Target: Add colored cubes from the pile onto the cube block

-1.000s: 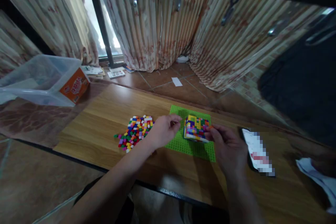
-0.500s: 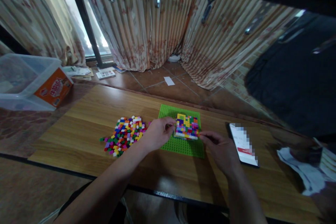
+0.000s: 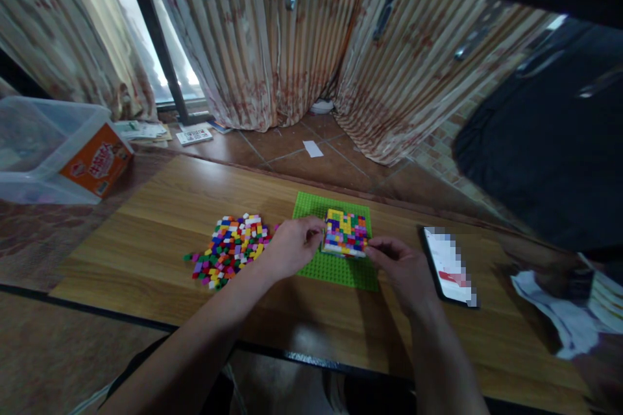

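A block of small multicoloured bricks stands on a green studded baseplate in the middle of the wooden table. My left hand presses its fingertips against the block's left side. My right hand pinches the block's lower right corner; whether a loose brick sits between those fingers is too small to tell. A heap of loose coloured bricks lies just left of my left hand.
A phone lies right of the baseplate. White cloth sits at the table's right end. A clear plastic bin holding an orange box stands far left. Curtains, a tiled floor and scattered papers lie beyond the table's far edge.
The view swung, shifting everything left in frame. My right hand slid closer along the block's right side. My left hand stays against the block's left side.
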The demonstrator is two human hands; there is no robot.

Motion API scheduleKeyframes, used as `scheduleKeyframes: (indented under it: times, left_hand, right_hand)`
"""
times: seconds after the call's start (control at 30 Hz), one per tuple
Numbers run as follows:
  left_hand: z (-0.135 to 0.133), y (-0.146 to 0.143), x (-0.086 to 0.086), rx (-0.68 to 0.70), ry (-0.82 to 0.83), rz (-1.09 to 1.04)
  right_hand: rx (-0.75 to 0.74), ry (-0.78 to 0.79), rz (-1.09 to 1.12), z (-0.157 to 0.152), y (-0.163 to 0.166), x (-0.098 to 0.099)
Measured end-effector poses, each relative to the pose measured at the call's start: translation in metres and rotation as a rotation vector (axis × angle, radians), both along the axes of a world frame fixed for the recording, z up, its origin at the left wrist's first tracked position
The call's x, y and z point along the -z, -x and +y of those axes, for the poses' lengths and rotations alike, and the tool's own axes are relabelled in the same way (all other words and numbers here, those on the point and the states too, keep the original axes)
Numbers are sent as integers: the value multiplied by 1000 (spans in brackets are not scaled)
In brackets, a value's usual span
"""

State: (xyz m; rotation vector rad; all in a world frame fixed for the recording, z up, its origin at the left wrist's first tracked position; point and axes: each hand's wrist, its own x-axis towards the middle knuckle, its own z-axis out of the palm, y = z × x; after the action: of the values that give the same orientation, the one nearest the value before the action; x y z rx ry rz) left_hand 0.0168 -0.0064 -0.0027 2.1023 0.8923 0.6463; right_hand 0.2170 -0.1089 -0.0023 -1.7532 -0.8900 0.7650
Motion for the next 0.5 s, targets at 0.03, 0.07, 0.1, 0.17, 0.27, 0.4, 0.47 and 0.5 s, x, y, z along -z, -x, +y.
scheduleKeyframes:
  times: [0.03, 0.07, 0.1, 0.17, 0.27, 0.4, 0.47, 0.5]
  left_hand:
    - [0, 0, 0, 5, -6, 2]
    - [0, 0, 0, 9, -12, 4]
    - [0, 0, 0, 13, -14, 4]
    - [0, 1, -1, 19, -14, 0]
    - [0, 1, -1, 25, -2, -5]
    - [-1, 0, -1, 20, 8, -17]
    - [-1, 0, -1, 22, 2, -12]
    - [-2, 0, -2, 22, -1, -7]
  right_hand:
    - [7, -8, 48, 1, 0, 0]
    - [10, -12, 94, 1, 1, 1]
    - [15, -12, 135, 2, 1, 1]
    - [24, -7, 193, 2, 2, 1]
    - [34, -4, 237, 3, 3, 2]
    - [42, 6, 288, 3, 3, 1]
    - [49, 11, 318, 4, 3, 1]
    - [53, 12, 332, 4, 3, 1]
